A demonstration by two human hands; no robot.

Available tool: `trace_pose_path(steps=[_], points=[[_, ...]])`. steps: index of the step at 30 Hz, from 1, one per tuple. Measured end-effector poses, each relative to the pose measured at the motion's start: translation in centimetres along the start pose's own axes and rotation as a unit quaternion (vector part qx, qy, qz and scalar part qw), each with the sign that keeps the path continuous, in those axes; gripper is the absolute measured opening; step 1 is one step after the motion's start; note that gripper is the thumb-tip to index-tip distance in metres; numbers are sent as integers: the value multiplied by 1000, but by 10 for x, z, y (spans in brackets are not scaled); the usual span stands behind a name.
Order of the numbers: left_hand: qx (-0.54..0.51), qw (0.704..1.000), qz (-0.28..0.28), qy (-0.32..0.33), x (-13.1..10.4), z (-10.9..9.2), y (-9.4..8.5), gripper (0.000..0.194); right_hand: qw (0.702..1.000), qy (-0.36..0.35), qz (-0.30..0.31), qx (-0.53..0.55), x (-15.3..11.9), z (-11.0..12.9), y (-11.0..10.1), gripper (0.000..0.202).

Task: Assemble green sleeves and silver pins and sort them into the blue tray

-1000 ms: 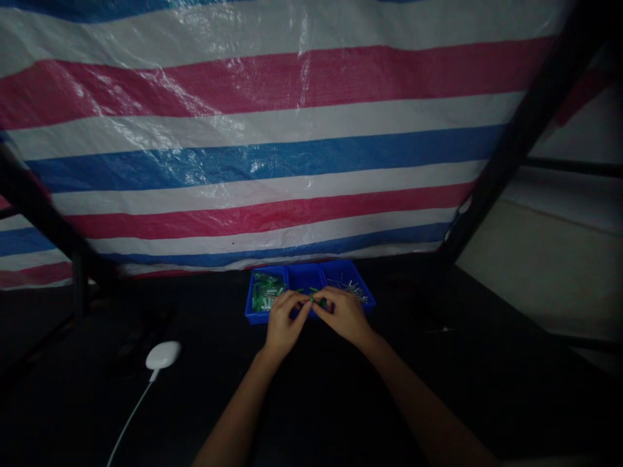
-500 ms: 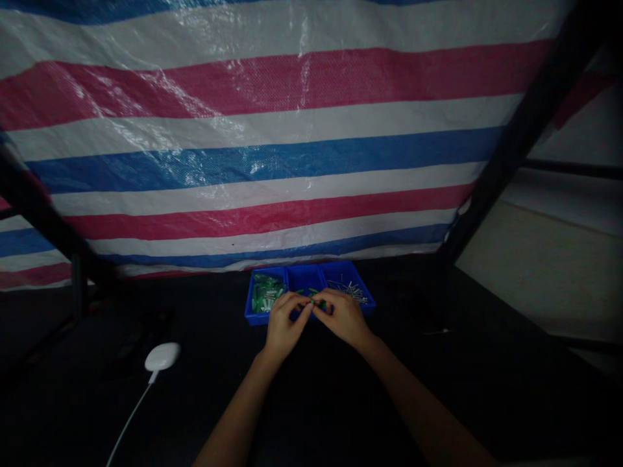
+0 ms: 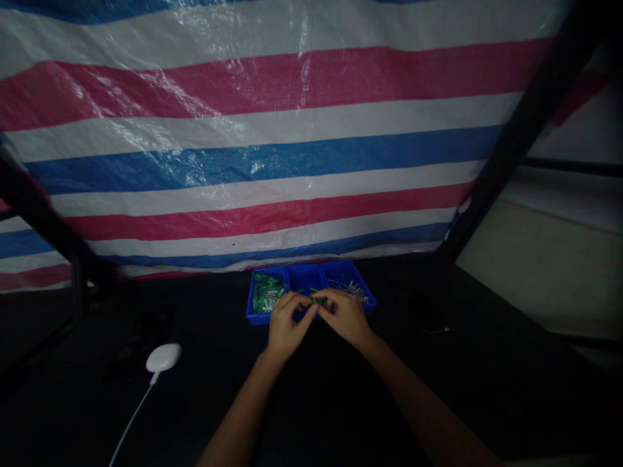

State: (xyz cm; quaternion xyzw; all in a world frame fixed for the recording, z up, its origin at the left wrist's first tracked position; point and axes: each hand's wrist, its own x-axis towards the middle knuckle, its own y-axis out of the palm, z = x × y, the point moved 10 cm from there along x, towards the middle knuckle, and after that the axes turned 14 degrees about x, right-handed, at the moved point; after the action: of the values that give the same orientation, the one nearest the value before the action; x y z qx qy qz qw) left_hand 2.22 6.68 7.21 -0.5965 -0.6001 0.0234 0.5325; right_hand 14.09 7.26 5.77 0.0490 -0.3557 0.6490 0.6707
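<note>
My left hand (image 3: pixel 286 323) and my right hand (image 3: pixel 344 318) meet fingertip to fingertip over the front of a blue tray (image 3: pixel 257 319) with three compartments. Both are closed in a pinch around a small green plastic piece (image 3: pixel 316 301), mostly covered by the fingers. Green plastic pieces (image 3: pixel 265 285) fill the left compartment, with some pale metal screws (image 3: pixel 270 298) at its front. Thin metal screws or nails (image 3: pixel 353 288) lie in the right compartment. A few green pieces show in the middle compartment, partly hidden behind my hands.
A white rounded device (image 3: pixel 164 357) with a white cable (image 3: pixel 129 425) lies on the black tabletop (image 3: pixel 209 370) to the left. A dark flat object (image 3: pixel 421 311) lies at the right. Behind the tray hangs a striped plastic sheet (image 3: pixel 272 155) between dark frame posts (image 3: pixel 516 123).
My two hands have shifted very slightly to the right, still pinched together. The small green piece is now more hidden between the fingertips.
</note>
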Motion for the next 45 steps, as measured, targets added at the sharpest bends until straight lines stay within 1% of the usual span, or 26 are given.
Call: trace_pose_path(steps=[4, 10, 14, 19, 23, 26, 31, 35, 39, 45], points=[[19, 1000, 7, 9, -1, -1, 2, 14, 998, 10, -25, 56, 1, -5, -3, 20], [33, 999, 16, 22, -2, -4, 5, 12, 984, 56, -30, 166, 2, -16, -3, 16], [36, 999, 24, 12, -1, -1, 7, 13, 972, 74, -42, 218, 3, -15, -5, 15], [27, 999, 24, 8, -1, 2, 7, 12, 965, 68, -28, 253, 2, -10, -1, 25], [22, 999, 33, 5, -2, 5, 10, 11, 966, 64, -16, 249, 2, -10, 1, 28], [23, 999, 29, 3, -2, 7, 10, 12, 972, 48, -13, 230, 3, -9, 0, 27], [38, 999, 34, 9, -2, 8, 10, 10, 982, 0, -5, 189, 4, 2, 0, 21], [57, 997, 36, 25, -2, 3, 11, 9, 989, -18, -3, 147, 3, 8, -2, 14], [52, 998, 33, 18, -2, 2, 12, 10, 992, -15, 5, 125, 4, 9, -4, 12], [7, 1000, 14, -17, 0, 9, 6, 14, 991, -4, -1, 135, 5, 7, -8, 13]])
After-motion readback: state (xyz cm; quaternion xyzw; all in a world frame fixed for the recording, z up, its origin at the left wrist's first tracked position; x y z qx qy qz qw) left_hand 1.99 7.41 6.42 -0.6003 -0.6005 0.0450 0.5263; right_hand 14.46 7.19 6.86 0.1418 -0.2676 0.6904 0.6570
